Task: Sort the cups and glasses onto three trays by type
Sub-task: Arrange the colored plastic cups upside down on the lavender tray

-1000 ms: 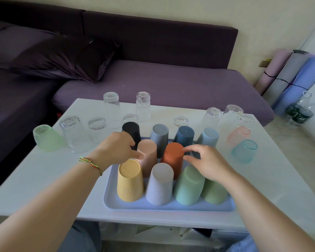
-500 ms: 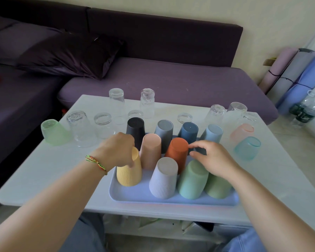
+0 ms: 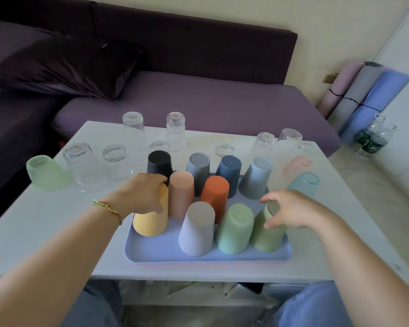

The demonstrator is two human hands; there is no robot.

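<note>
A white table [image 3: 57, 220] fills the middle of the view, with a purple sofa [image 3: 198, 102] beyond its far edge. Near the table's near edge lies a pale blue tray [image 3: 165, 251] carrying ten opaque cups, all upside down (bases up). In its near row stand a yellow cup [image 3: 149, 223], a lilac cup [image 3: 196, 230], a mint cup [image 3: 234, 230] and an olive cup [image 3: 265, 234]; behind them come a peach cup [image 3: 181, 194] and an orange cup [image 3: 214, 192], then a black cup [image 3: 159, 162], a grey cup [image 3: 197, 166], a navy cup [image 3: 229, 171] and a light blue cup [image 3: 255, 178]. Clear glasses [image 3: 132, 128] stand inverted on the bare table along the far side, with a frosted green glass [image 3: 45, 173] at far left and frosted pink [image 3: 296, 166] and teal [image 3: 304, 184] ones to the right of the tray. The left hand [image 3: 142, 194] wraps over the yellow cup's top, gripping it. The right hand [image 3: 291, 208] curls loosely around the olive cup's base, fingers touching it; whether it grips firmly I cannot tell.
</note>
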